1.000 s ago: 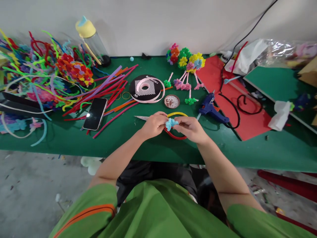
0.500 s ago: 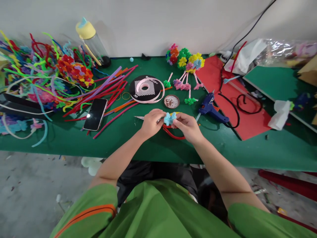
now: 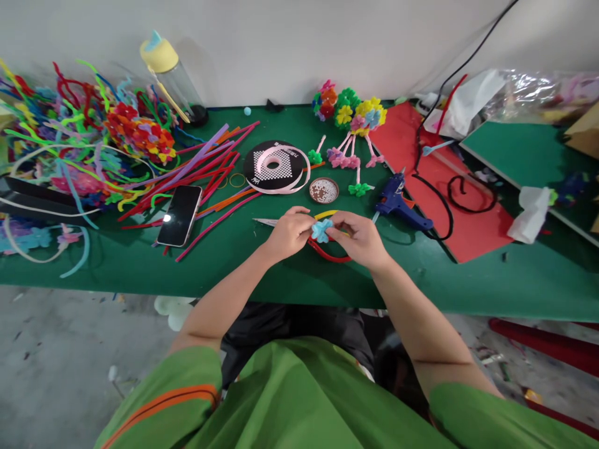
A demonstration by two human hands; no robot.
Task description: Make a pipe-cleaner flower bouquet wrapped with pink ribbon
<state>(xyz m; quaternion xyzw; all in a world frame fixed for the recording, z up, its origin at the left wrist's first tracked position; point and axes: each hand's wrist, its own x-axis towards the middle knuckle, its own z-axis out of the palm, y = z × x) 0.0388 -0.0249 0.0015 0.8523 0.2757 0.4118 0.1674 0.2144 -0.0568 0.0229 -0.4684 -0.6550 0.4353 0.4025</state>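
Between my two hands is a light blue pipe-cleaner flower [image 3: 322,231], its petals facing up toward me. My left hand [image 3: 294,233] pinches its left side, with the fingers curled in. My right hand [image 3: 358,237] grips the right side between thumb and fingers. Beneath the hands lie scissors with red and yellow handles [image 3: 330,254], partly hidden, their blades pointing left. Just beyond the hands stands a small round dish of white beads [image 3: 324,190]. To the right of my right hand rests a blue glue gun [image 3: 397,204].
A ribbon spool [image 3: 274,166], a phone [image 3: 180,215] and loose pipe cleaners [image 3: 219,181] lie to the left. A colourful heap [image 3: 70,143] and a bottle [image 3: 175,81] stand farther left. Finished flower bunches [image 3: 367,117] sit at the back; a red board [image 3: 449,193] lies right.
The blue flower has turned between my fingers, so its petals now show more face-on. Both hands stay in nearly the same place above the scissors.
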